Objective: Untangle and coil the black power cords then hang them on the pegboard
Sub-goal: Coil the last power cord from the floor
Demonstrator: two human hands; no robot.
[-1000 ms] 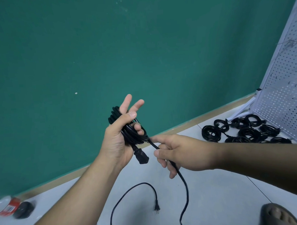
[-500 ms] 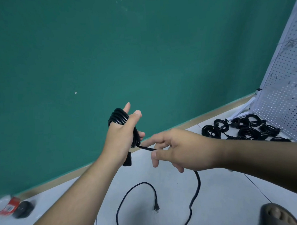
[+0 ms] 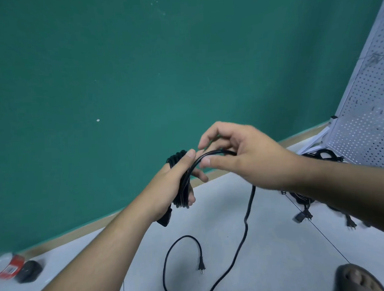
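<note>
Black power cord [image 3: 248, 211] is the thing in work, and most of it is already wound as a coil [image 3: 182, 189] around the left hand [image 3: 164, 187]. This hand holds the coil with the thumb pressed on the turns; two fingers [image 3: 200, 176] show on the far side, slightly bent. The moulded connector [image 3: 165, 220] hangs under the wrist.

The right hand [image 3: 250, 158] pinches the cord between thumb and forefinger, the other fingers loosely arched above. One second ago this hand was lower, to the right of the coil, and the left fingers were spread. Now it is raised above the left fingertips and carries the cord in an arc over them. I judge that one more turn is being laid on the coil.

From the right hand the free part drops to the grey floor [image 3: 277, 240], runs toward the near edge and comes back in a loop to the plug [image 3: 201, 268]. This loose part looks shorter than before, so probably only a few turns remain.

At the far right the white pegboard [image 3: 364, 117] leans, and several coiled cords [image 3: 324, 155] lie at its foot, partly hidden by the right forearm. None hangs on the board that I can see, so the hanging is not yet done.
</note>
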